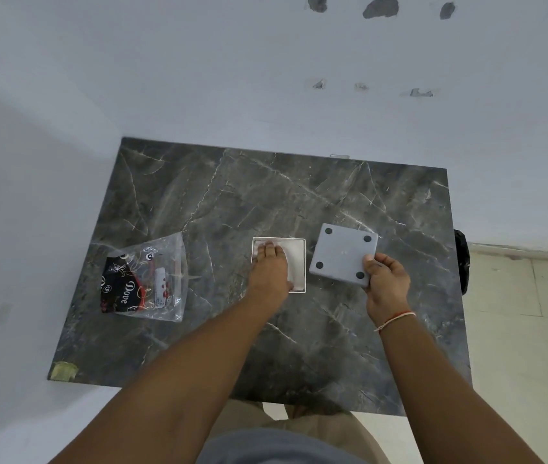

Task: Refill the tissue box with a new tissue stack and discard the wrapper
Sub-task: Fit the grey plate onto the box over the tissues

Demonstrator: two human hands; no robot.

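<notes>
Forearms fill the bottom of my feed, both bare, reaching forward over the table (199, 202). It's a dark grey marble-look top with pale veins, pushed into the corner of a white wall (199, 78) with a few chipped patches up high. Pale tiled floor (527, 329) shows to the right.

Next in size: clear plastic wrapper (147, 279) lying flat on the left side of the table, well apart from both hands. It has black and red print reading "Dove" and looks empty and crumpled.

Tissue box (296, 262) sits mid-table, white, square, open side up. White tissue stack (294, 259) is inside it. Left hand (269, 272) is palm-down in the box, fingers stretched flat onto the stack and pressing on it; not gripping anything as far as I can see.

Grey square cover (343, 254) is just right of the box, tilted, raised off the table at its near edge. Four dark round pads at its corners face the camera. Right hand (388, 286) is clamped on its near right corner, thumb on top, fingers underneath. Cover and box look close but I can't tell if they touch.

Thin red and white thread (395, 320) around the right wrist.
</notes>
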